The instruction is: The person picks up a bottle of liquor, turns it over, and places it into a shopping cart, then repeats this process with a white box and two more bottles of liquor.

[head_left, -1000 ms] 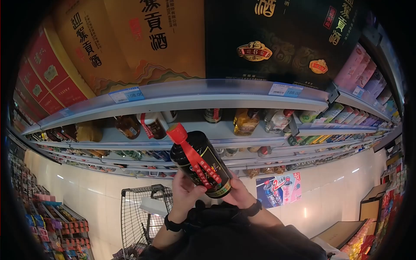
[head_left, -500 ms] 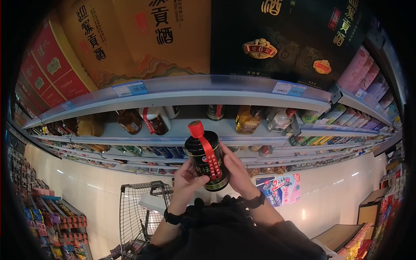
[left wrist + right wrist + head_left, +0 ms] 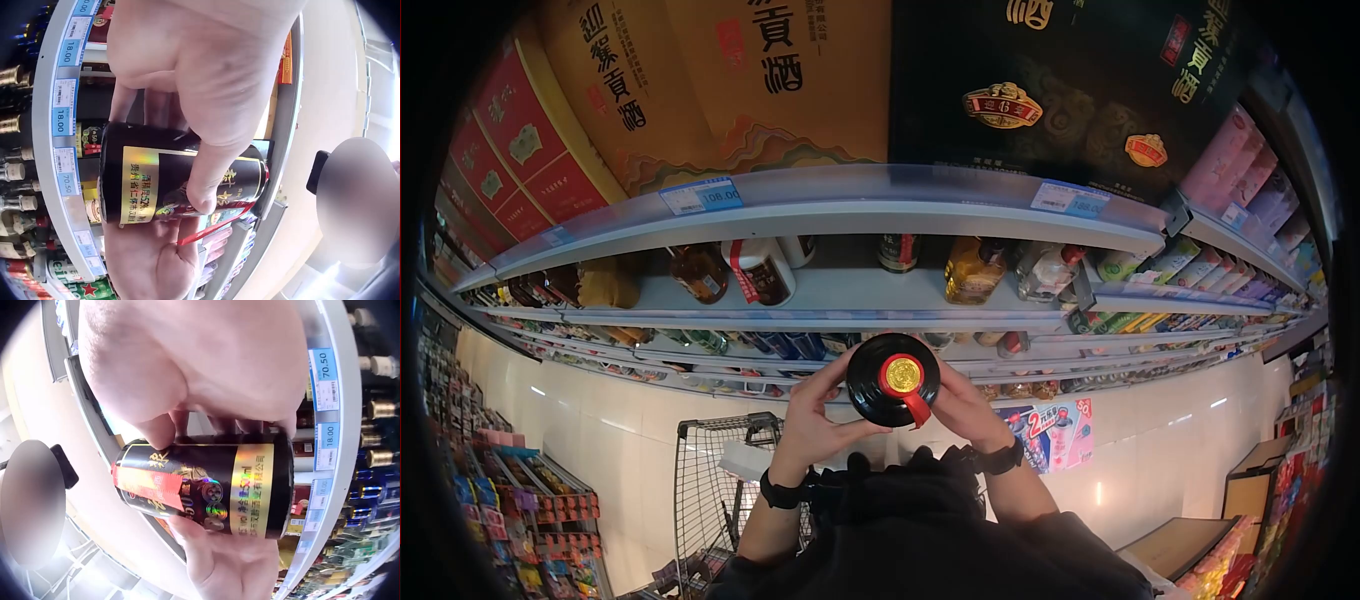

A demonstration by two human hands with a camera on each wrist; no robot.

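Bottle, round, glossy black with a red cap, sits gripped between left hand and right hand fingers.

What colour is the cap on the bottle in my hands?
Red, with a gold disc on top; the bottle cap shows best in the head view.

Premises are presenting as a retail shop: shelving is carrying bottled liquor behind price tags, and a wire shopping cart is standing in the aisle.
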